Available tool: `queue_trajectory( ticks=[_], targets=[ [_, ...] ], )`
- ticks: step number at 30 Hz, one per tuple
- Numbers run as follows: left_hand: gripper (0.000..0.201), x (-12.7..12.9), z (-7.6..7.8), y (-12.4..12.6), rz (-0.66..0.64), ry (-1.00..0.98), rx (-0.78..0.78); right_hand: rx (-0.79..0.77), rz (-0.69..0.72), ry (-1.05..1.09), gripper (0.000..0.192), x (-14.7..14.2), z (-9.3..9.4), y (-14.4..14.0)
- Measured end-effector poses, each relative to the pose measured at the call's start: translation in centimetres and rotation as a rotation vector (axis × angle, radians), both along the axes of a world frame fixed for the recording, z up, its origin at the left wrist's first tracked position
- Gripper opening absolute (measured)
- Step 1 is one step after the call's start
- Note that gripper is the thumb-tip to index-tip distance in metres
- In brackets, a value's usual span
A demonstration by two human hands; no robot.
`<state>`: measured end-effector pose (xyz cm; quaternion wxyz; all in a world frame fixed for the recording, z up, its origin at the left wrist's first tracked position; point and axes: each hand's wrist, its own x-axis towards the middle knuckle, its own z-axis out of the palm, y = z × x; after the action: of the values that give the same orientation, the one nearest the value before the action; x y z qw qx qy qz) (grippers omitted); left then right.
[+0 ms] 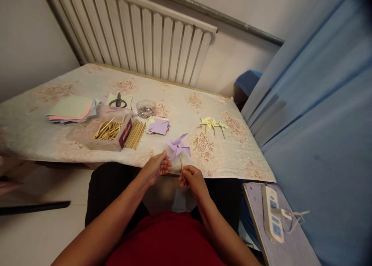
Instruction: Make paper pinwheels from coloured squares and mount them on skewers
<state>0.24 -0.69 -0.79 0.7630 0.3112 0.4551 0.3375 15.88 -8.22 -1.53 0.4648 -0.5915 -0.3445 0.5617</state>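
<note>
A purple paper pinwheel (178, 146) on a thin wooden stick stands in front of me at the table's near edge. My right hand (193, 180) pinches the stick below the blades. Beside the blades is my left hand (157, 168), loosely curled with the thumb apart from the fingers, and I see nothing held in it. Whether its thumb touches a blade is hard to make out. Just beyond lies a stack of cut paper squares (158, 125), a purple one on top. Farther right, several finished pinwheels (213, 123), yellow and pale green, lie on the tablecloth.
Left of the squares are loose sticks (135, 135) and a clear box (84, 136) of sticks. Behind stand a round container (146, 109) of small metal pieces and scissors (118, 101); larger paper sheets (69, 107) lie far left. A power strip (272, 214) rests at right by a blue curtain (314, 122).
</note>
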Motion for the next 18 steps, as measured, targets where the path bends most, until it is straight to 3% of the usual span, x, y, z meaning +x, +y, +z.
queue_trajectory(
  ticks=[9,18],
  targets=[
    [0.028,0.35,-0.51,-0.11,-0.089,0.041,0.019,0.008,-0.004,-0.022,0.022,0.23,-0.46,-0.03],
    [0.013,0.63,-0.07,-0.13,-0.111,0.100,0.030,0.017,0.004,-0.018,0.020,0.38,-0.71,-0.03]
  ],
)
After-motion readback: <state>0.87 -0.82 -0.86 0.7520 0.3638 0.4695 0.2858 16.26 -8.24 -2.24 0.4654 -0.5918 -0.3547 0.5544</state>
